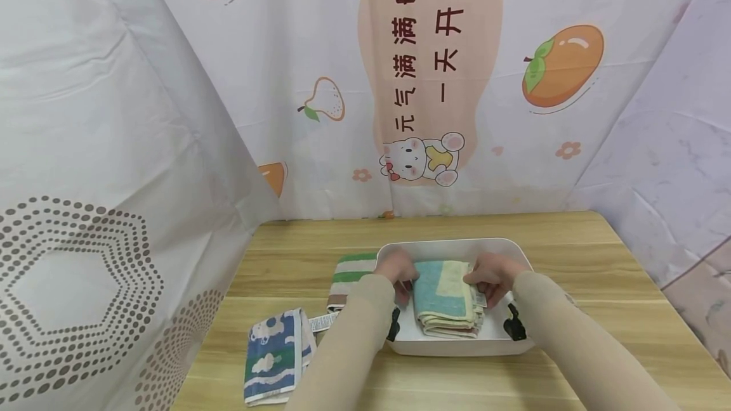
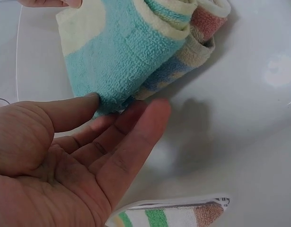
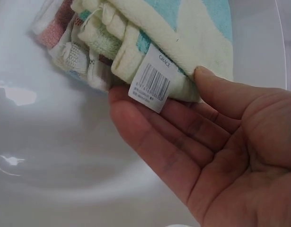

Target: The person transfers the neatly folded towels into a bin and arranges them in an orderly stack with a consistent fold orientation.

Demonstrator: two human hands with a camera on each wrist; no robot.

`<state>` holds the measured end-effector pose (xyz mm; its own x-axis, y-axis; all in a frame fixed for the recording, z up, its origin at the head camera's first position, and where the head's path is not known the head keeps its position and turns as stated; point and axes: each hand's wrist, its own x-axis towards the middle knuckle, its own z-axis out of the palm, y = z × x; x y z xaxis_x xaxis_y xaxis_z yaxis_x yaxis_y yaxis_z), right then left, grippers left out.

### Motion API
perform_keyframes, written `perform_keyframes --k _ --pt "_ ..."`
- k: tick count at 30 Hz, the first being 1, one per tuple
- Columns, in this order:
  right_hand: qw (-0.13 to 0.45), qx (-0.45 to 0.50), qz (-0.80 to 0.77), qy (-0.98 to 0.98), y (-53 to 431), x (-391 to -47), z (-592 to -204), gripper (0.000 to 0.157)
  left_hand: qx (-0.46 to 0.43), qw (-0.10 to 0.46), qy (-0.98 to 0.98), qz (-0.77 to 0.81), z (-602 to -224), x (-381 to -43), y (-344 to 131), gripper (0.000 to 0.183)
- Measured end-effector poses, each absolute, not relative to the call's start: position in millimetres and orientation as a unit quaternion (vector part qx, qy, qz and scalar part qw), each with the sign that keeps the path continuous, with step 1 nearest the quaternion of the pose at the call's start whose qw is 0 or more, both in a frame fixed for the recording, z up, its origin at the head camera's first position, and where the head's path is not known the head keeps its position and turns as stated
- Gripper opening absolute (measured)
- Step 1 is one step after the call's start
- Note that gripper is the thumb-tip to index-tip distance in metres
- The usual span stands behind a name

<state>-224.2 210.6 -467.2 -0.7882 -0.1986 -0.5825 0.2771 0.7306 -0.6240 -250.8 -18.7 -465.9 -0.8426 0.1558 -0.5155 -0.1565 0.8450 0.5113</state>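
Observation:
A folded teal and cream towel point(image 1: 440, 293) tops a stack of folded towels inside a white plastic bin point(image 1: 457, 347). My left hand point(image 1: 398, 269) pinches its left edge, thumb on the upper face and fingers curling below, as the left wrist view shows. On the opposite edge, my right hand point(image 1: 494, 270) pinches the cream border between thumb and fingers. A white barcode label point(image 3: 154, 79) hangs from that side over the fingers. Beneath lie more towels with blue, pink and cream edges point(image 2: 176, 64); their full shapes are hidden.
Left of the bin, a green, white and brown striped towel point(image 1: 349, 278) lies on the wooden table point(image 1: 594, 271). A blue towel with white figures point(image 1: 274, 354) lies nearer, partly behind the left sleeve. Black clips point(image 1: 514, 325) sit at the bin's sides. A printed curtain point(image 1: 320, 163) hangs behind.

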Motion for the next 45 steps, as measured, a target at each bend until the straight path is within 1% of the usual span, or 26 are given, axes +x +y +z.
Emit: perform_keyframes --k 14,29,38,45 --pt "0.317 0.023 -0.370 0.873 213.1 -221.3 -464.8 0.024 0.004 0.275 0.921 0.275 -463.5 -253.6 -20.0 0.022" --pt "0.314 0.017 -0.369 0.874 213.4 -220.3 -464.3 0.027 0.010 0.247 0.935 0.253 -465.2 -257.2 -20.6 0.019" --pt "0.312 0.017 -0.372 0.874 216.7 -219.7 -461.0 0.027 0.013 0.248 0.937 0.244 -456.7 -254.2 -21.9 0.018" --pt "0.311 0.020 -0.383 0.870 218.2 -217.6 -457.7 0.029 0.011 0.259 0.923 0.285 -445.3 -247.7 -27.2 0.016"
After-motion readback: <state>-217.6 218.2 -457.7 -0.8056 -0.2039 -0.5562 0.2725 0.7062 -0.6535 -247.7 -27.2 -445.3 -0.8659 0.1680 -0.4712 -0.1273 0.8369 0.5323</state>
